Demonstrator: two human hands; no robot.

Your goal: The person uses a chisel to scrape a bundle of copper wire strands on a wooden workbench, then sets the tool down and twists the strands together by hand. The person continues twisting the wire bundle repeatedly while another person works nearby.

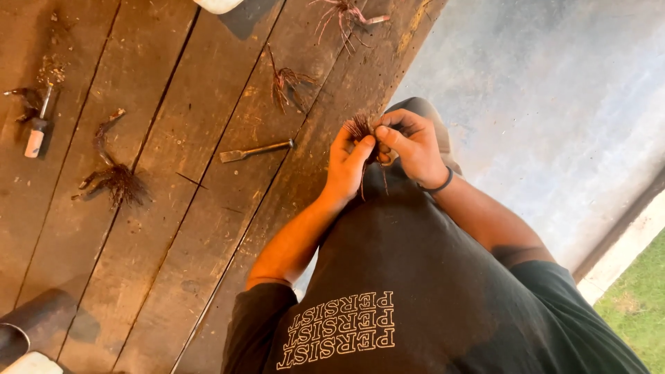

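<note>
Both my hands are raised together over the edge of a worn wooden plank table [173, 228]. Between them is a small tuft of reddish-brown roots [359, 127]. My left hand [348, 165] pinches it from below with thumb and fingers. My right hand [413, 142], with a black band on its wrist, grips it from the other side. A few thin strands hang down under my left hand. My dark shirt and knee fill the space below.
On the planks lie a flat metal chisel-like tool [256, 150], a dark root clump [115, 181], two more root bundles [288, 81] [345, 12], and a small white-handled tool [36, 136]. A dark cylinder [38, 318] sits at the lower left. Concrete floor [554, 90] lies to the right.
</note>
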